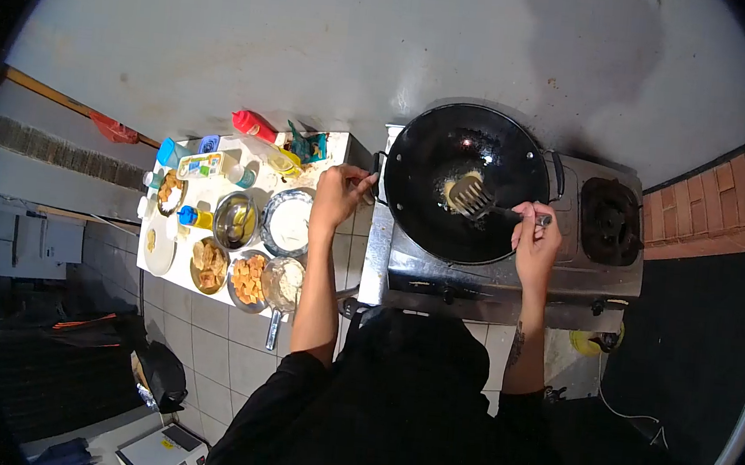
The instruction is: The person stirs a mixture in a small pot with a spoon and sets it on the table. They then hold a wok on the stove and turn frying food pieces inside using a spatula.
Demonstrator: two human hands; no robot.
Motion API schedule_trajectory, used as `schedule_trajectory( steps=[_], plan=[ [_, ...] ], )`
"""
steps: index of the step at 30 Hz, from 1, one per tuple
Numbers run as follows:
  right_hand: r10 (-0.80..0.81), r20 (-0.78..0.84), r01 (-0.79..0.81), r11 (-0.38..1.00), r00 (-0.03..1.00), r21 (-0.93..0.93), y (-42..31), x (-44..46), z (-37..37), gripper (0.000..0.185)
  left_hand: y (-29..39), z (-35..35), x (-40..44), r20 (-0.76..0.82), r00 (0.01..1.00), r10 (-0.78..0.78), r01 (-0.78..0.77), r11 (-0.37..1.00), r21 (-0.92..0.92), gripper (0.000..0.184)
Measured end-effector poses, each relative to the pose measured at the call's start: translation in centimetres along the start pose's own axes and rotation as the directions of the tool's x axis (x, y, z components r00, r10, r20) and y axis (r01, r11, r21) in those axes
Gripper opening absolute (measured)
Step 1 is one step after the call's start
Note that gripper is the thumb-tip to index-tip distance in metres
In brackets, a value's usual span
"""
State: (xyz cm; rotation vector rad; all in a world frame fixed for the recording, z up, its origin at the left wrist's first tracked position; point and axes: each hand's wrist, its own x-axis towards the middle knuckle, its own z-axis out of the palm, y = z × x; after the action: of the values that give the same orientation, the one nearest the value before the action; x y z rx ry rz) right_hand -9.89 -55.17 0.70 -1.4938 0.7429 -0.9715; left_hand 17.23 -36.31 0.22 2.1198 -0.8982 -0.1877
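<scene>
A black wok [422,224] sits on the left burner of a steel gas stove. My right hand [535,236] is closed around the dark handle of a slotted spatula [473,199], whose slotted head rests low in the wok. Beneath that head lies a small pale-yellow mass [461,185], partly hidden, with glossy spots around it on the wok's surface. At the wok's left side my left hand [343,196] has its fingertips closed on the loop handle [379,176]. The wok's other loop handle [558,176] stands free, just above my right hand.
A white side table [336,145] to the left bears a plate of white powder [289,223], a bowl of orange-brown pieces [248,278], a strainer [273,330], a metal bowl [236,221] and several bottles. Right of the wok is a second burner [610,222].
</scene>
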Motion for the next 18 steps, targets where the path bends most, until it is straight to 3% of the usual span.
schedule_trajectory(
  steps=[3,7,9,11,15,17,18],
  plan=[
    [-0.065,0.057,0.070,0.994,0.996,-0.084,0.4,-0.7,0.0,0.009,-0.2,-0.5,0.5,0.047,0.997,0.061,-0.064,0.997,0.050,0.026],
    [-0.043,0.031,0.048,0.983,0.999,-0.178,-0.7,-1.2,-0.6,0.012,0.9,-0.6,0.2,0.084,0.993,-0.087,0.089,0.996,-0.024,0.025],
    [-0.017,-0.017,0.014,0.985,1.000,-0.171,-0.6,-1.2,0.0,0.013,0.6,-0.3,-0.1,0.084,0.988,-0.127,0.135,0.986,-0.096,0.025],
    [-0.028,-0.064,0.023,0.997,0.998,-0.076,-0.2,-1.3,0.9,0.014,-0.1,0.4,-0.5,-0.020,0.999,-0.050,0.047,0.993,-0.110,0.025],
    [-0.077,0.012,0.077,0.990,0.997,-0.118,0.4,-2.4,1.1,0.015,-0.8,0.5,-0.8,-0.032,0.998,-0.051,0.046,0.986,-0.158,0.025],
    [-0.015,-0.011,0.014,0.996,1.000,-0.086,0.1,-2.5,0.1,0.015,-0.9,0.6,-0.9,-0.052,0.998,-0.037,0.028,0.985,-0.173,0.024],
    [-0.061,-0.050,0.057,0.996,0.997,-0.064,-0.1,-2.4,0.1,0.015,-0.7,0.6,-0.9,-0.062,0.997,-0.040,0.028,0.983,-0.179,0.023]
  ],
)
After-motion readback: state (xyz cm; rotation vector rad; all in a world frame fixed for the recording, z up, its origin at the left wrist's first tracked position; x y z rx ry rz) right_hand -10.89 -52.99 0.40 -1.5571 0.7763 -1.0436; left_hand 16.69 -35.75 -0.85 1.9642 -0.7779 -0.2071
